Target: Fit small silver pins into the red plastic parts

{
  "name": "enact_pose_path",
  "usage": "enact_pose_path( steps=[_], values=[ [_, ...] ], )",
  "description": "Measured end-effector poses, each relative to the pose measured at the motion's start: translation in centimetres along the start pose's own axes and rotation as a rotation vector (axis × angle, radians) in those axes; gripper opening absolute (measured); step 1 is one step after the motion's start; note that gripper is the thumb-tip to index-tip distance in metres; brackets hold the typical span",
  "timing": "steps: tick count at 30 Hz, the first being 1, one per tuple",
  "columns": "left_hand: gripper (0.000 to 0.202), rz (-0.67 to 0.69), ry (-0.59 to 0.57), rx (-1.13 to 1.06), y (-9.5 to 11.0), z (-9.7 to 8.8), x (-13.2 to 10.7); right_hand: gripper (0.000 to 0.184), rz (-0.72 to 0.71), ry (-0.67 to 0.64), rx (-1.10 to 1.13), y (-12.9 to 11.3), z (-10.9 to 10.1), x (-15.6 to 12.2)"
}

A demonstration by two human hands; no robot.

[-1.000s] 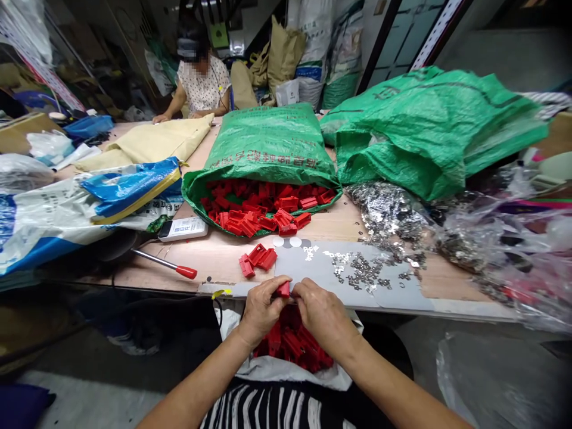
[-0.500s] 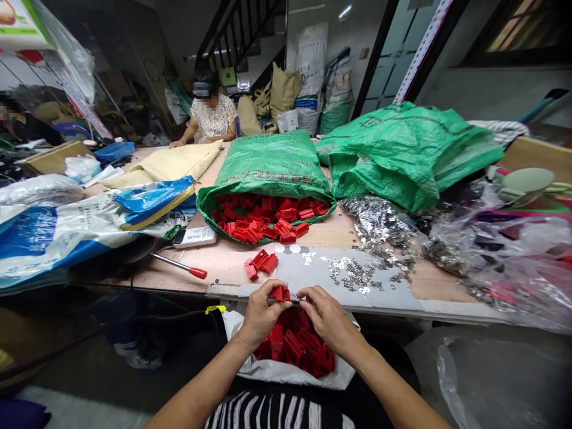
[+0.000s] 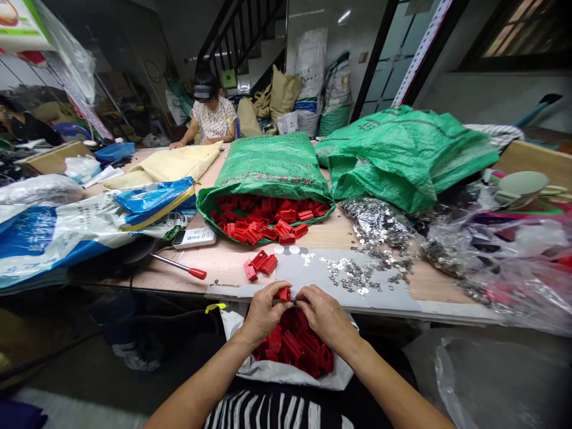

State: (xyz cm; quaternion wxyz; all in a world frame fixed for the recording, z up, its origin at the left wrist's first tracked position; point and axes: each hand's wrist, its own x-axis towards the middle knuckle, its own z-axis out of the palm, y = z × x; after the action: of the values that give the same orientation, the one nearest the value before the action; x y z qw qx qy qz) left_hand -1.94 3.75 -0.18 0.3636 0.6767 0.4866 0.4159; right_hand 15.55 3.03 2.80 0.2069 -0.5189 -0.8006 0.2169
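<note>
Left grip (image 3: 266, 308): thumb and fingers closed on one red plastic piece (image 3: 283, 294), held just above the near edge of the desk (image 3: 232, 265). Right grip (image 3: 325, 313): fingertips pinched on a thin grey bit (image 3: 292, 300) at the piece's right end; too small to identify.

Writing: the middle green sack (image 3: 274, 158) carries red Chinese characters, creased and not reliably legible. The right-hand green sack (image 3: 402, 155) shows a dark marking, partly lost in folds. Dark Chinese characters on the white-and-blue bag (image 3: 89, 223) are broken by its folds. A white device (image 3: 194, 237) bears a blue-printed label, too small to read. No brand could be confirmed.

Hidden or cut off: the fingers cover most of the held piece. Forearms and hands partly screen the white sack (image 3: 277, 370) of red pieces below. The green-edged sign (image 3: 22, 27) runs out of frame at upper left. Crumpled clear plastic (image 3: 518, 262) at right obscures its contents. Small metal parts (image 3: 355, 273) lie scattered on a grey sheet (image 3: 308, 280); individual shapes mostly unresolved.
</note>
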Motion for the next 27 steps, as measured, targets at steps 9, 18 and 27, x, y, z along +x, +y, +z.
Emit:
enact_pose_path(
  steps=[9, 18, 27],
  values=[
    [0.041, 0.026, -0.037, -0.014, -0.23, -0.30, 0.48, 0.014, 0.037, -0.039, -0.096, -0.19, -0.23, 0.32],
    [0.040, 0.042, -0.050, -0.015, -0.58, -0.31, 0.31, 0.012, 0.054, -0.066, -0.025, -0.08, -0.70, 0.77],
    [0.040, 0.040, -0.052, -0.024, -0.57, -0.31, 0.27, 0.012, 0.050, -0.121, -0.080, -0.36, -0.82, 0.92]
  ],
)
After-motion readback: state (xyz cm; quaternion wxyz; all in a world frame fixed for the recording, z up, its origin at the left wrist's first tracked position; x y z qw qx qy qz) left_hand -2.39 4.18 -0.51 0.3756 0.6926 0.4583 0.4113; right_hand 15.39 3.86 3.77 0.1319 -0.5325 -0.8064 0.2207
